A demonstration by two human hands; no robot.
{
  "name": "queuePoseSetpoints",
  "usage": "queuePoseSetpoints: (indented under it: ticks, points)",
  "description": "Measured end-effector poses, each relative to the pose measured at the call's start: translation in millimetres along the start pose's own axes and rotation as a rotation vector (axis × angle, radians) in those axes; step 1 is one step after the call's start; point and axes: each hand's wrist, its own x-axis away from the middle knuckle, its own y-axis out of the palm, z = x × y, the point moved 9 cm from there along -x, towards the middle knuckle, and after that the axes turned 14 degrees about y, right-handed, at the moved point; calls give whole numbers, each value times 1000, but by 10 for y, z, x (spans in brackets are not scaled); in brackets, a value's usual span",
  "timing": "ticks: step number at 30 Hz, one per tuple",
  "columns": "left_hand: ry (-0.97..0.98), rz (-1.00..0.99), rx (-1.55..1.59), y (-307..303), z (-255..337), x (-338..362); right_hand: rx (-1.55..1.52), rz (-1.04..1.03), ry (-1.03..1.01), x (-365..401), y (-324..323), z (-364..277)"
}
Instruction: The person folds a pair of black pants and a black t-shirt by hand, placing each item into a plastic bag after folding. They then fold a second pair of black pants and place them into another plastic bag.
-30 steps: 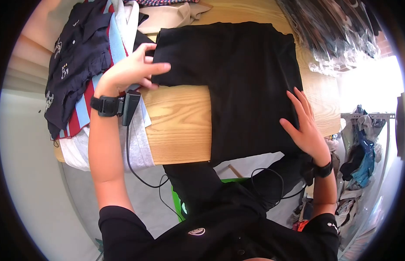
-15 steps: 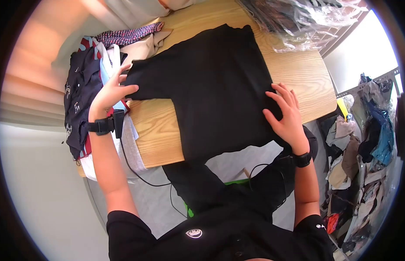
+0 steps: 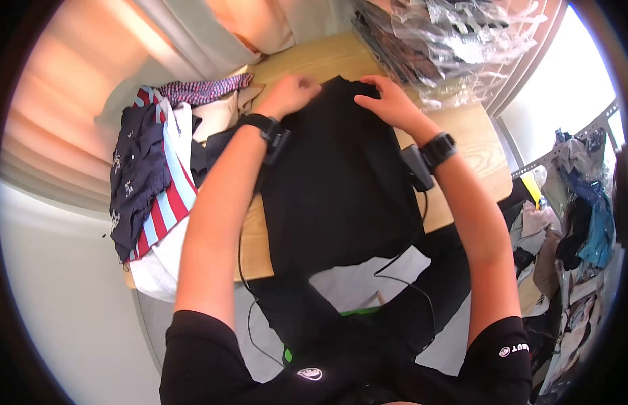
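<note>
A black garment (image 3: 341,182) lies spread over the wooden table (image 3: 462,145), its lower edge hanging over the front. My left hand (image 3: 292,94) is at its upper left edge, with fingers curled and blurred, so its hold is unclear. At the upper right corner, my right hand (image 3: 388,101) has its fingers bent over the fabric with the thumb apart from them. Part of the garment, a sleeve, shows beyond my left forearm. Both wrists wear black straps with small devices and cables.
Folded clothes, including a dark patterned shirt (image 3: 135,169) and a striped one (image 3: 172,209), are piled at the left. Clear-bagged garments (image 3: 449,47) lie at the back right. A rack of bagged clothes (image 3: 584,202) stands at the right.
Both hands have moved up to the garment's far edge, the left from the sleeve end and the right from the right side. The garment has shifted slightly toward me.
</note>
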Motion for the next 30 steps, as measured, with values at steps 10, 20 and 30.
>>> queuePoseSetpoints:
  ticks: [10, 20, 30]
  points:
    - [-110, 123, 246, 324, -571, -207, 435, 387, -109, -250, -56, 254]
    - [40, 225, 259, 394, -335, -337, 145, 309, 43, -272, -120, 259]
    - [-32, 324, 149, 353, -448, -330, 305, 423, -165, -280, -88, 225]
